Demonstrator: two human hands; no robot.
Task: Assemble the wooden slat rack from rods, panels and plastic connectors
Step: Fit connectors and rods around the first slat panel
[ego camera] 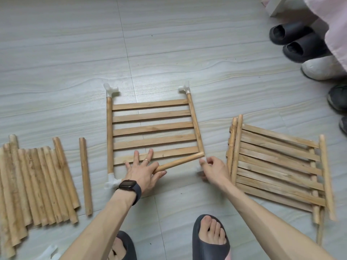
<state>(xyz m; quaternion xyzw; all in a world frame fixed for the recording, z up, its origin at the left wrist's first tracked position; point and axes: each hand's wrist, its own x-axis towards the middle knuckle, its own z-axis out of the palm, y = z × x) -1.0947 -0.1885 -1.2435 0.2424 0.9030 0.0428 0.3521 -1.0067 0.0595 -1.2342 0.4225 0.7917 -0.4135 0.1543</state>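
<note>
A slat panel lies flat on the floor in the middle, with white plastic connectors at its far left, far right and near left corners. My left hand holds one end of a loose wooden rod between thumb and palm, its straight fingers resting on the panel's nearest slat. The rod's other end lies at the panel's near right corner. My right hand pinches a small white connector just below that rod end.
A row of loose rods lies at the left, with one separate rod beside it. Stacked slat panels lie at the right. Slippers and shoes stand at the far right. My feet in dark slippers are at the bottom.
</note>
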